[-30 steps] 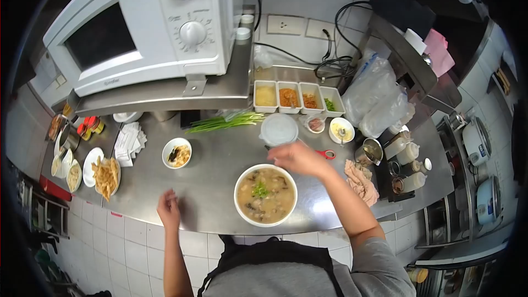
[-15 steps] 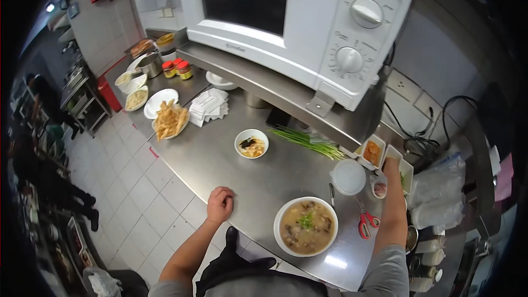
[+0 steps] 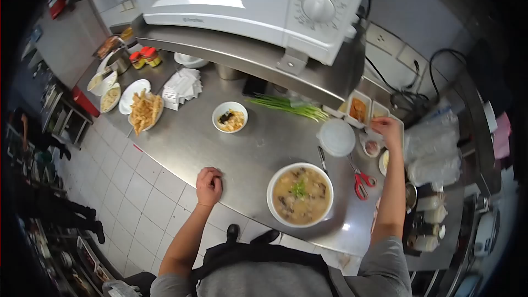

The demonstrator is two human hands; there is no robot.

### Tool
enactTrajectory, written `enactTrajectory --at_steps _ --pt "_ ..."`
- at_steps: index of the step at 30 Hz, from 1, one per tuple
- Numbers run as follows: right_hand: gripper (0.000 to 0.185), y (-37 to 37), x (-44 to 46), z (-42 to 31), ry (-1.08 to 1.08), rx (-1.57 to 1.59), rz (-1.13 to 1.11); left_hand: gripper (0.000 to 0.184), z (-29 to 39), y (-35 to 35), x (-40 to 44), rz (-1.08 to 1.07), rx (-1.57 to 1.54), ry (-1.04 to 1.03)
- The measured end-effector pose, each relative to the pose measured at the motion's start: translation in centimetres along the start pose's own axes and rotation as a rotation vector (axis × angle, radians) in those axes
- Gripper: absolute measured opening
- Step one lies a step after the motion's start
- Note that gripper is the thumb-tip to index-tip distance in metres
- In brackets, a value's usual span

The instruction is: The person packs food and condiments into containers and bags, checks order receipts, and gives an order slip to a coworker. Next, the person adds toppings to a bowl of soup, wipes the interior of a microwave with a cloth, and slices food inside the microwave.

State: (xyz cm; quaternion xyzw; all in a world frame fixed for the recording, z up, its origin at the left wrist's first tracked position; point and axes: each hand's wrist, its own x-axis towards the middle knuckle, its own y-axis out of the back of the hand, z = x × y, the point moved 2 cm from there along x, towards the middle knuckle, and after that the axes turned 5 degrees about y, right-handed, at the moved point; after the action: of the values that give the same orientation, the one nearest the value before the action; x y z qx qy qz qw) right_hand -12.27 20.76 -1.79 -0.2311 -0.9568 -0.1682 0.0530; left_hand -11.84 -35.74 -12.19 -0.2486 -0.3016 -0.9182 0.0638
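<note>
My left hand [image 3: 209,186] rests at the front edge of the steel counter, its fingers curled in and nothing showing in them. Over the white containers at the right, my right hand [image 3: 389,131] has its fingers pinched together; whatever is between them is too small to make out. Beside it is a white container [image 3: 358,111] of orange shredded food, with a small dish of pinkish food [image 3: 372,147] just below. A large white bowl of soup [image 3: 300,194], topped with chopped green onion, stands between my arms. Red-handled scissors [image 3: 363,182] lie right of the bowl.
A lidded round tub [image 3: 336,137], green onions [image 3: 289,107], a small bowl [image 3: 230,117] and a plate of fried food [image 3: 146,111] stand on the counter. The microwave [image 3: 258,16] sits on an overhanging shelf. Plastic bags [image 3: 434,148] lie right of my forearm. People stand at far left.
My right hand has come up out of the containers and back toward me, fingers now pinched. My left hand stays at the counter edge. The camera view has shifted.
</note>
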Motion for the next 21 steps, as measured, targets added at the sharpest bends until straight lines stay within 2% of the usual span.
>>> enactTrajectory --at_steps 2,5,6,9,11,15,17,18,21 --pt "0.011 -4.2 -5.4 -5.2 -0.153 -0.022 -0.178 0.014 -0.1 0.0 0.1 -0.006 0.007 -0.041" --pt "0.014 -10.3 -13.7 -8.7 -0.203 0.033 -0.461 0.014 -0.4 0.0 0.7 -0.057 -0.158 0.123" --pt "0.013 -11.9 -15.9 -9.1 -0.231 0.038 -0.561 0.018 -1.4 -0.3 1.2 -0.055 -0.204 0.112" --pt "0.014 -15.2 -20.3 -10.3 -0.018 -0.297 -0.557 0.024 -1.7 -0.7 5.0 -0.001 -0.29 0.29" --pt "0.014 -16.1 -21.7 -11.9 0.128 -0.5 -0.484 0.026 -4.5 -2.3 7.9 -0.053 -0.195 0.246" --pt "0.02 -16.9 -22.6 -13.7 0.174 -0.506 -0.273 0.038 -4.1 -4.9 12.5 -0.298 -0.288 0.603" --pt "0.021 -17.6 -23.6 -12.3 0.328 -0.47 -0.445 0.047 -3.9 -5.8 13.9 -0.444 -0.327 0.741" --pt "0.022 -17.7 -24.2 -11.7 0.404 -0.453 -0.533 0.041 -2.7 -5.3 14.2 -0.391 -0.325 0.696" --pt "0.022 -14.4 -25.1 -12.8 0.265 -0.266 -0.438 0.031 -4.6 -6.3 14.9 -0.35 -0.333 0.709"
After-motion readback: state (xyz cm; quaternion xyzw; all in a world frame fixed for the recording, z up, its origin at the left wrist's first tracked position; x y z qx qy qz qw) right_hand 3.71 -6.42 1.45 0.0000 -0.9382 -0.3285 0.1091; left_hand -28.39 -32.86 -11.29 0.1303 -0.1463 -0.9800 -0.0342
